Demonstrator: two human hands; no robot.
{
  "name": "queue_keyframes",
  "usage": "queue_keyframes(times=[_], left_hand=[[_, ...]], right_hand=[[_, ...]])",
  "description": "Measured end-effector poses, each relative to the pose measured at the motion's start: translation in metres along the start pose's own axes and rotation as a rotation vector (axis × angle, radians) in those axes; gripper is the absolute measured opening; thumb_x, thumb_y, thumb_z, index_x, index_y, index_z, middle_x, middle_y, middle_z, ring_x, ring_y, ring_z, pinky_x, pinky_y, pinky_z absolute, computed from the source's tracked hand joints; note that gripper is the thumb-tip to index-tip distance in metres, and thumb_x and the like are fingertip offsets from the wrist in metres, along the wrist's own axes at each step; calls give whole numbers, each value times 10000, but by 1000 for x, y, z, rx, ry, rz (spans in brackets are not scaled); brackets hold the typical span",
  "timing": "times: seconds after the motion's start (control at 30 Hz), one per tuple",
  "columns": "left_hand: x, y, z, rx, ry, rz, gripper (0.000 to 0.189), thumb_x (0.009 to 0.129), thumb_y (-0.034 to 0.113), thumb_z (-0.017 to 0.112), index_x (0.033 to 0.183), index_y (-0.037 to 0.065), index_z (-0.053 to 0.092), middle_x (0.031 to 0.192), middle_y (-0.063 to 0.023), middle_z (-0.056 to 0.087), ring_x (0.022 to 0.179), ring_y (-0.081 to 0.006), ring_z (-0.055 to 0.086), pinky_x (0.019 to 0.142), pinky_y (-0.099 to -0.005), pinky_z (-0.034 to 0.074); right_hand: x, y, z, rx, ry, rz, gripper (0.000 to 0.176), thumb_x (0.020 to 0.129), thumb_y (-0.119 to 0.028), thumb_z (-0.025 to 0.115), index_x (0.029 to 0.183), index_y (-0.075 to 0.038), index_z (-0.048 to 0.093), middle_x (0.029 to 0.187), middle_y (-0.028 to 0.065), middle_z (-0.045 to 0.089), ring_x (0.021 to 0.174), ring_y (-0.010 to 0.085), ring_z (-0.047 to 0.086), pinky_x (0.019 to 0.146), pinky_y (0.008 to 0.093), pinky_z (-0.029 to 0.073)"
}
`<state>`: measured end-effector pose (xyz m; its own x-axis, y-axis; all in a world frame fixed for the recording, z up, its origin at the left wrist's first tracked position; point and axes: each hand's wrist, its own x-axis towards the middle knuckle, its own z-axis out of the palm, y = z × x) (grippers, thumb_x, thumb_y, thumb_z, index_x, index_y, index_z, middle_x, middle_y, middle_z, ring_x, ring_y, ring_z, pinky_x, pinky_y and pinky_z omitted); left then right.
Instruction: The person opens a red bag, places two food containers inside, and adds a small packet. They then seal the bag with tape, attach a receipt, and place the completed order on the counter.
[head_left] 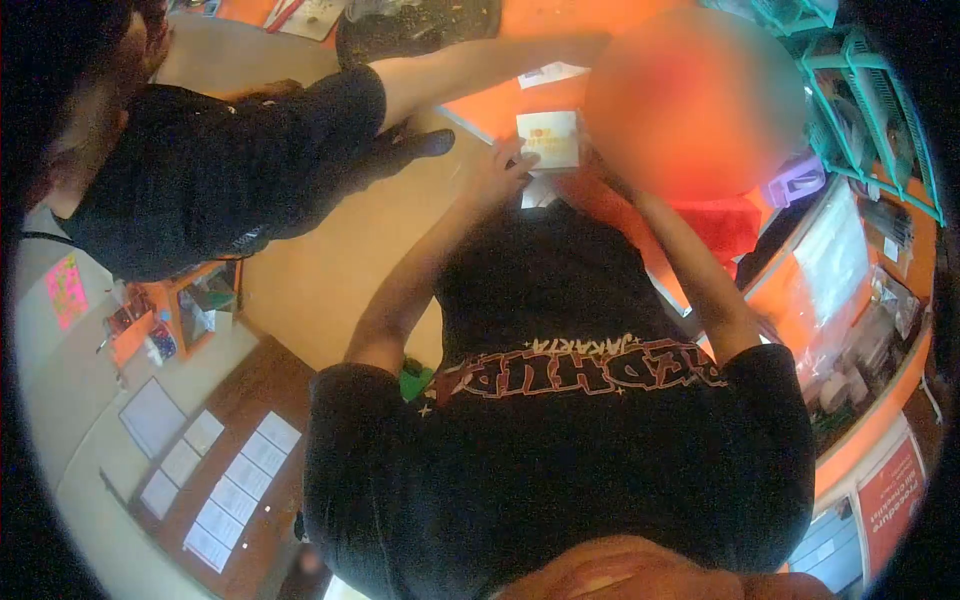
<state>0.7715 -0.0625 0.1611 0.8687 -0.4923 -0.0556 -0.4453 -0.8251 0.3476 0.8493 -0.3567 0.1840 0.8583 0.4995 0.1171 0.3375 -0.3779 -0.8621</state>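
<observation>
One squarish white packet (550, 138) at twelve o'clock; left hand (503, 172) holds its eight-o'clock edge; blurred right hand's (594, 180) grip, I cannot tell.

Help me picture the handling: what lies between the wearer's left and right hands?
In the head view, a pale printed square lies between the left hand, overlapping its edge, and the right hand, which is hard to make out.

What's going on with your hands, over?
Left hand holding white square item. Right hand beside it, grip unclear. Another person's arm stretches beyond it, not blocking it.
</observation>
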Motion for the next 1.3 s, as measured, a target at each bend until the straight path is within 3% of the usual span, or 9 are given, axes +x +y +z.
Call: queue_keyframes(times=[0.1,0.17,0.27,0.37,0.47,0.67,0.93,1.07,1.3], left_hand=[[11,22,-51,-24,66,14,550,848,200,746,1373,156,589,1426,-203,513,1296,-428,480,1033,-546,454],[21,14,-18,-460,118,-112,598,823,246,772,1378,135,581,1436,-228,487,1291,-442,479,1038,-550,451],[35,13,-29,-269,208,-42,673,800,329,794,1394,110,565,1434,-259,465,1275,-460,482,1048,-552,445],[38,29,-54,-60,257,-69,673,802,445,787,1349,102,599,1390,-265,472,1240,-463,503,1013,-551,468],[31,39,-57,-19,185,-226,695,800,505,778,1349,114,607,1383,-257,469,1241,-450,504,983,-538,495],[32,41,-57,59,117,-308,768,786,542,767,1421,162,560,1404,-238,458,1277,-429,474,989,-524,498],[37,50,-63,17,75,-353,757,775,472,800,1422,167,553,1400,-228,465,1325,-413,428,1011,-527,471],[43,46,-66,27,123,-265,669,807,457,780,1349,107,606,1344,-237,497,1227,-425,477,998,-524,457],[52,37,-70,-63,97,-281,690,722,430,854,1293,107,641,1363,-265,465,1248,-458,439,979,-537,471]], right_hand=[[-7,-13,-8,-230,25,166,315,952,-230,648,1172,-6,677,1219,214,653,1064,364,639,955,446,502],[-12,-27,-8,-191,-104,313,402,936,-327,685,1149,14,687,1124,206,675,1091,362,628,969,449,488],[-5,-52,7,-33,-15,429,508,884,-441,733,1117,11,707,967,180,685,1079,346,627,941,448,485],[-4,1,39,-197,-36,374,492,872,-415,761,1092,23,709,900,156,692,979,297,654,899,410,504],[19,-38,25,74,-95,570,448,871,-370,774,1061,30,708,923,119,700,890,225,654,835,359,522],[13,8,56,504,155,501,361,893,-284,764,1045,37,700,998,89,714,890,160,655,761,313,534],[26,-49,53,598,121,891,328,949,-126,602,1252,1,600,1009,160,686,892,294,684,760,416,580],[30,-10,70,-421,236,392,480,871,-255,662,1275,2,631,1122,215,694,1002,360,670,910,469,521],[62,-5,64,-88,115,225,588,868,-261,660,1422,-103,539,1312,213,626,1208,391,596,1004,520,480]])
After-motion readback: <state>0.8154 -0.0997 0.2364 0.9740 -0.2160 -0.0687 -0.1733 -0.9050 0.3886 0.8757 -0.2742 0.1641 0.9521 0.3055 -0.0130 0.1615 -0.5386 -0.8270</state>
